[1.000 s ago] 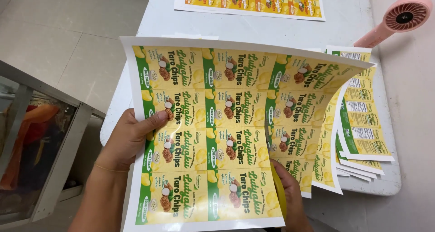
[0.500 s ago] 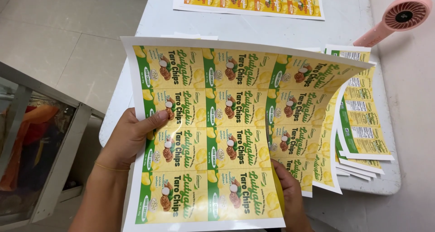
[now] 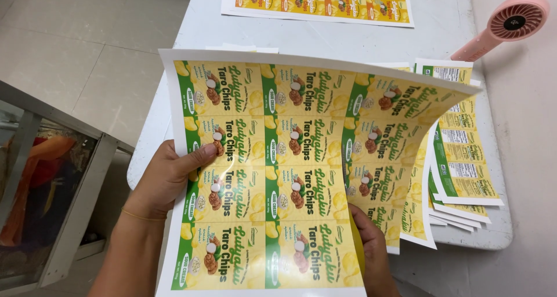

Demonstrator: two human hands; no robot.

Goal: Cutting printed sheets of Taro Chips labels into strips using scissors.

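Observation:
A large glossy sheet (image 3: 301, 152) printed with rows of yellow-and-green snack labels is held up over the white table (image 3: 325, 36). My left hand (image 3: 168, 178) grips its left edge, thumb on the printed face. My right hand (image 3: 371, 245) is low on the right, mostly behind the sheet, and seems to hold something yellow at the cut in the sheet; the tool itself is hidden. The sheet's right column bends downward and away.
A stack of cut label strips (image 3: 464, 163) lies on the table's right side. Another printed sheet (image 3: 319, 1) in orange and yellow lies at the far end. A pink hand-held fan (image 3: 505, 24) rests at the upper right. A metal-framed rack (image 3: 52, 186) stands at the left.
The sheet has shifted slightly toward me and downward, and its right column has curled a little more. Both hands stay in nearly the same place.

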